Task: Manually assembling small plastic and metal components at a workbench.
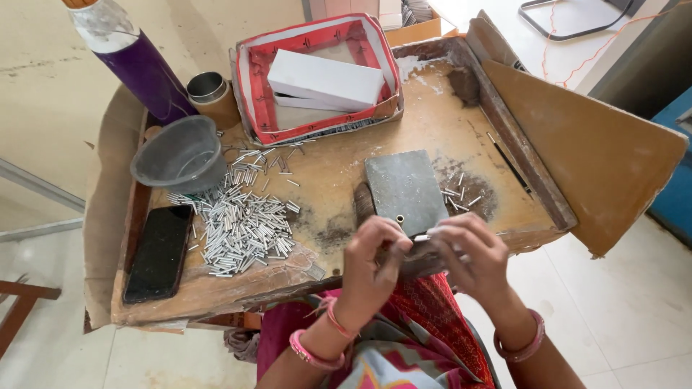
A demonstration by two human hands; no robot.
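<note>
Pinching a small metal tube (422, 238) between both hands, left hand (371, 263) and right hand (472, 256) work beside the grey slab (405, 189); loose tubes (241, 223) lie at 9 o'clock, within reach.

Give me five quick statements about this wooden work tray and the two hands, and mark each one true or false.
1. The black phone lies at the tray's left edge. True.
2. The pile of short silver metal tubes sits inside the grey plastic bowl. False: it lies loose on the wooden tray.
3. White rectangular boxes rest in the red-lined cardboard box. True.
4. The purple bottle lies flat. False: it stands, leaning.
5. The left hand and right hand rest far apart. False: they are close together at the tray's near edge.
</note>
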